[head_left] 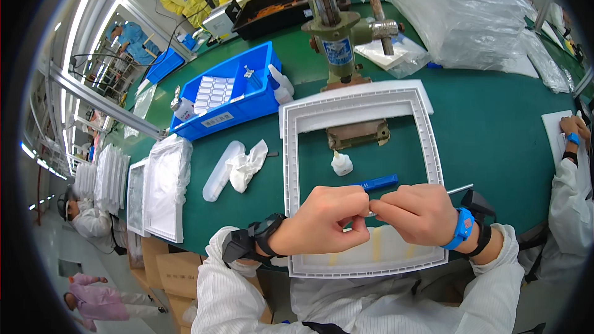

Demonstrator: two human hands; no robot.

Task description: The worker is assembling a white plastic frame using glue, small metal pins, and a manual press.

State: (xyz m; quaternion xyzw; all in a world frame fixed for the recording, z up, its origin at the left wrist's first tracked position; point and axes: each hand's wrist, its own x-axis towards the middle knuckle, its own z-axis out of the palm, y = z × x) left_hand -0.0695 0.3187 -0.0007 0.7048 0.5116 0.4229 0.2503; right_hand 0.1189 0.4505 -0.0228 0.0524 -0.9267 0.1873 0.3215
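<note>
My left hand (pixel 328 219) and my right hand (pixel 416 213) meet fingertip to fingertip above the near part of a white rectangular plastic frame (pixel 291 167). Both are closed in a pinch; whatever lies between the fingers is too small and covered to name. A blue bar-shaped thing (pixel 380 182) shows just beyond my fingers, inside the frame's opening. Farther in stands a small white squeeze bottle (pixel 341 163). A thin metal rod (pixel 461 189) sticks out past my right hand; I cannot tell whether it is held or lying there.
A green hand press (pixel 337 43) rises behind the frame, with white foam (pixel 421 96) by its base. At left are a blue divided bin (pixel 216 120), a clear plastic case (pixel 223 170) and crumpled tissue (pixel 249 166). Plastic-wrapped stacks (pixel 458 18) stand back right. A co-worker's hand (pixel 575 127) is far right.
</note>
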